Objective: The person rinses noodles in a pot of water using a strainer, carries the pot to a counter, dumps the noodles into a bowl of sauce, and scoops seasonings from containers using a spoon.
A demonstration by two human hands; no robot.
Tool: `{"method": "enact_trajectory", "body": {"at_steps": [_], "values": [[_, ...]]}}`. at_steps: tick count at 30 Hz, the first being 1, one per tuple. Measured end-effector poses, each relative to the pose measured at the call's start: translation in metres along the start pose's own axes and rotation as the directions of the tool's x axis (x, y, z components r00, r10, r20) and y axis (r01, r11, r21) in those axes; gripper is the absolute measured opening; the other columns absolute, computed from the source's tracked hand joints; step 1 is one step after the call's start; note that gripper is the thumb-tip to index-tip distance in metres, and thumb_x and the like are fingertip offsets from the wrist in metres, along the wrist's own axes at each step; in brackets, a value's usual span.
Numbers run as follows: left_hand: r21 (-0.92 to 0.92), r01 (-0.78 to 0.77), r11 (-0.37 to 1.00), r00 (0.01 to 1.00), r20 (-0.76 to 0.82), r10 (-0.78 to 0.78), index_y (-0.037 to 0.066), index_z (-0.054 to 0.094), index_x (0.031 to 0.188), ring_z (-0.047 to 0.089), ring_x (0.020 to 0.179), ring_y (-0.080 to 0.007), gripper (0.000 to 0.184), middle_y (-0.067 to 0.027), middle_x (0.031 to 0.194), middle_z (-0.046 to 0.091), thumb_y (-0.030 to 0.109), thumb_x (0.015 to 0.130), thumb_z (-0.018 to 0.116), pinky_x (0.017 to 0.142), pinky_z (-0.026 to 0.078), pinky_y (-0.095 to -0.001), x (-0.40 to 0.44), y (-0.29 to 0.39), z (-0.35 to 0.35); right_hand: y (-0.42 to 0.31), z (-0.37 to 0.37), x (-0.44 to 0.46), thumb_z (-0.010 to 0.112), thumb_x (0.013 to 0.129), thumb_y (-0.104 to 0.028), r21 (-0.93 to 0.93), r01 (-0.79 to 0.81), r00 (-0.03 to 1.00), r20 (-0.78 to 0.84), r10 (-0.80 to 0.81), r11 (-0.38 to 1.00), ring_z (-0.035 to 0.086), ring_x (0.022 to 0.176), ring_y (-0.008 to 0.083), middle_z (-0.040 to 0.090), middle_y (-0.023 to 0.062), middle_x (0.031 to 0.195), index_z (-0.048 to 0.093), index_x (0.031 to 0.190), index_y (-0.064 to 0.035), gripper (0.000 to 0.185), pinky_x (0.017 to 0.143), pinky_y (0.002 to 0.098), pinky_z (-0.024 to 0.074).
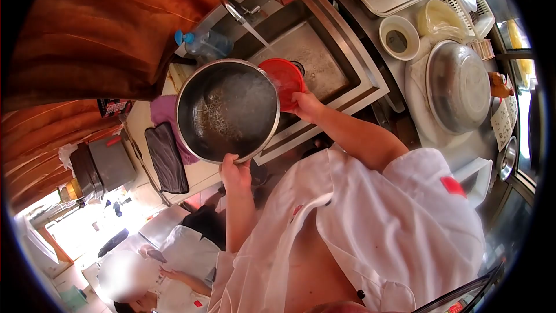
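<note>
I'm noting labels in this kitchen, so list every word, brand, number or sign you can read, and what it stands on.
No text can be read.
Dark box: red and pale markings, too small to read.
Pale sheet, far right: marks too small to read.
Red chest emblem: too blurred to read.
Red sleeve patch: no lettering distinguishable.
Metal pan and red bowl: no lettering visible.
</note>
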State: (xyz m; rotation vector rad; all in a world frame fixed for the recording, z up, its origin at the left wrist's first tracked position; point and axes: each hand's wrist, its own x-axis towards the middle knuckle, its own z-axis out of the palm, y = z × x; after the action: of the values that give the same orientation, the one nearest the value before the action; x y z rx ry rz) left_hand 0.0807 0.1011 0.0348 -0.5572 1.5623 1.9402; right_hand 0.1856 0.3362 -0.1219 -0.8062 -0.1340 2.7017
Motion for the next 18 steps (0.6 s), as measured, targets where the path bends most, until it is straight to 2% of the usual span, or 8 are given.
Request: {"method": "enact_trajectory", "body": {"at_steps": [9, 18], "values": [[0.037, -0.019, 0.999, 1.000, -0.015, 0.020, 0.002, 0.060, 0.106, 0.063, 0.097, -0.0282, 0.028, -0.0103, 0.108, 0.062, -0.001, 0.078, 0.054, 0.076, 0.056, -0.0434, -0.004, 0.003, 0.004, -0.006, 0.001, -0.005, 0.038, 0.078, 0.015, 0.028, 0.008, 0.998, 0.056, -0.010, 1.000, 0.051, 0.129, 0.0366, 0.044, 0.0109, 0.144, 0.035, 0.147, -0.0242, 0.080, 0.100, 0.0627, 0.0496], [0.052, -0.052, 0.997, 0.998, -0.020, 0.053, 0.001, 0.059, 0.110, 0.062, 0.099, -0.0295, 0.032, -0.0105, 0.111, 0.062, -0.002, 0.078, 0.055, 0.076, 0.055, -0.0440, -0.018, 0.010, 0.017, -0.006, 0.002, -0.005, 0.037, 0.077, 0.016, 0.022, 0.013, 0.998, 0.069, -0.015, 1.000, 0.053, 0.127, 0.0364, 0.047, 0.0124, 0.141, 0.035, 0.146, -0.0219, 0.079, 0.100, 0.0610, 0.0501]]}}
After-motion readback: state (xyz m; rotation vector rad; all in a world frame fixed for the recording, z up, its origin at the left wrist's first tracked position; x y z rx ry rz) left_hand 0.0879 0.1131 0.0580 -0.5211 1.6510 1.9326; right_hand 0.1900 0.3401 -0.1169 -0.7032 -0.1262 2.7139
